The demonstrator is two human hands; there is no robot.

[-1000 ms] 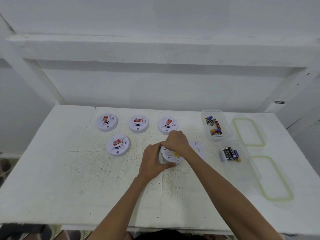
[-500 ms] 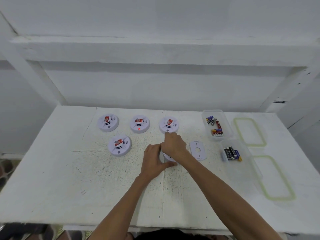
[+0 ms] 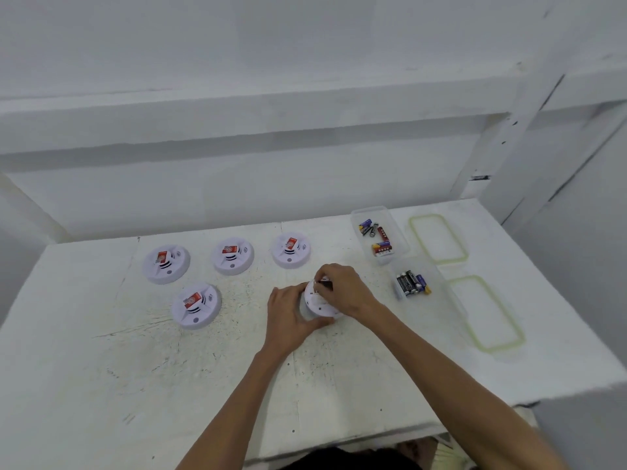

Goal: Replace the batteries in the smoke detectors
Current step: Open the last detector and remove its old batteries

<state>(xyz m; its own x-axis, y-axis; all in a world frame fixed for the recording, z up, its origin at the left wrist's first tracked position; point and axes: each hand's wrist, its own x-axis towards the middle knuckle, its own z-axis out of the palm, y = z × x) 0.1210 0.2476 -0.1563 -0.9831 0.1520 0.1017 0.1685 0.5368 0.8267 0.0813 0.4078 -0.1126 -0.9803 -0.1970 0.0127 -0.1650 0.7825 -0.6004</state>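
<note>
My left hand [image 3: 288,315] grips a white round smoke detector [image 3: 317,301] from its left side and holds it tilted, with its back toward me. My right hand [image 3: 344,290] lies over the detector's upper right part. Its fingertips pinch a small dark and red battery [image 3: 322,283] at the top edge. Three more smoke detectors [image 3: 166,264] [image 3: 232,256] [image 3: 291,250] with red labels lie face up in a back row, and another detector [image 3: 196,306] lies in front of them on the left.
On the white table [image 3: 135,368], a clear box [image 3: 390,218] at the back right holds mixed batteries. A nearer clear box [image 3: 437,276] holds black batteries [image 3: 412,283]. Two green-rimmed lids [image 3: 437,239] [image 3: 485,313] lie to their right. A wall and shelf beam stand behind.
The detector has tipped up in my left hand. My right fingers moved to its top edge and now pinch a battery. The loose cover plate beside it is no longer seen.
</note>
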